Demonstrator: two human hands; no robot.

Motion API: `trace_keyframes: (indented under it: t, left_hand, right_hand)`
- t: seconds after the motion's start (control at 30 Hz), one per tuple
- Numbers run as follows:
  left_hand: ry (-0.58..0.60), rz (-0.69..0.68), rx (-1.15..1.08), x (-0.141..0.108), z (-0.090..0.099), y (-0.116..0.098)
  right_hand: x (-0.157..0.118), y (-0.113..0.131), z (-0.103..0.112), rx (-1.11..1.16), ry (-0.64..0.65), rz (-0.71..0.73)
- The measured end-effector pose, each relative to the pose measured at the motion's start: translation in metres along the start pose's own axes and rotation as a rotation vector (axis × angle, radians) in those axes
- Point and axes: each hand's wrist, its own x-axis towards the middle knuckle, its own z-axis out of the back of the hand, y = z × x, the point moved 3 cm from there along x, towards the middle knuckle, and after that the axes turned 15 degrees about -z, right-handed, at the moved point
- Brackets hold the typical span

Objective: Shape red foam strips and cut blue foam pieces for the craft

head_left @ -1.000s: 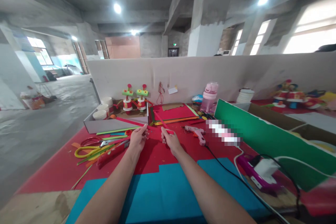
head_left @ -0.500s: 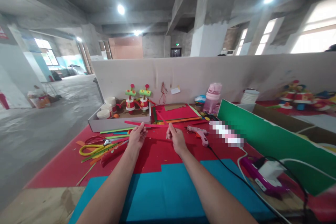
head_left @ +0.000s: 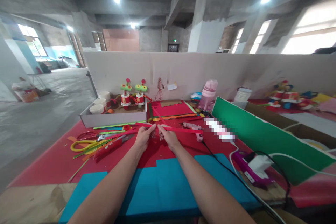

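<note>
My left hand (head_left: 144, 138) is closed in a pinch on a red paper strip (head_left: 143, 124), one end of which sticks out to the left. Close beside it, my right hand (head_left: 168, 137) pinches red paper too; a long red strip (head_left: 187, 130) runs out to the right, across the pink glue gun (head_left: 193, 126). Another red strip (head_left: 159, 115) slants up and away behind the fingertips. Whether these are one folded strip or separate ones, I cannot tell. Both hands hover over the red tabletop (head_left: 149, 152).
Scissors with yellow handles (head_left: 82, 146), a red-handled tool (head_left: 107, 149) and coloured paper strips lie left. Behind, a white tray (head_left: 112, 120) holds paper cups and two paper figures (head_left: 126, 98). A purple power strip (head_left: 253, 173) with cables and a green board (head_left: 262, 136) stand right.
My hands have come together from a wider spacing. The red strip, earlier stretched between them, now reaches out to the right past my right hand. The view has shifted slightly.
</note>
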Motion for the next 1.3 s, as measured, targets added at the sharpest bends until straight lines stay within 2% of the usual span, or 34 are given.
trace_keyframes:
  t: [0.2, 0.7, 0.9, 0.97, 1.1, 1.17, 1.23, 1.3]
  left_hand:
    - [-0.051, -0.014, 0.062, 0.007, 0.01, -0.001]
    - [-0.214, -0.064, 0.128, 0.02, 0.04, -0.013]
    - [-0.345, -0.17, 0.184, 0.023, 0.055, -0.023]
    - [-0.264, -0.162, 0.18, 0.021, 0.05, -0.024]
    - [0.195, -0.022, 0.134, 0.008, 0.017, -0.015]
    - [0.336, 0.008, 0.164, 0.001, 0.003, -0.01]
    - [0.317, -0.026, 0.222, -0.002, -0.001, -0.008]
    - [0.221, -0.087, 0.271, -0.001, 0.002, -0.008]
  right_hand:
    - [0.001, 0.001, 0.004, 0.082, -0.011, -0.043]
    - [0.003, 0.001, 0.009, 0.007, -0.052, -0.035]
    - [0.003, 0.006, 0.018, 0.109, -0.153, 0.008]
    - [0.003, 0.008, 0.019, 0.162, -0.143, 0.013]
    - [-0.001, 0.007, 0.008, 0.148, -0.072, -0.019]
    - [-0.005, 0.005, -0.001, 0.074, -0.026, -0.021]
    - [-0.007, 0.002, -0.007, 0.019, 0.02, -0.024]
    - [-0.008, 0.001, -0.009, 0.009, 0.056, -0.037]
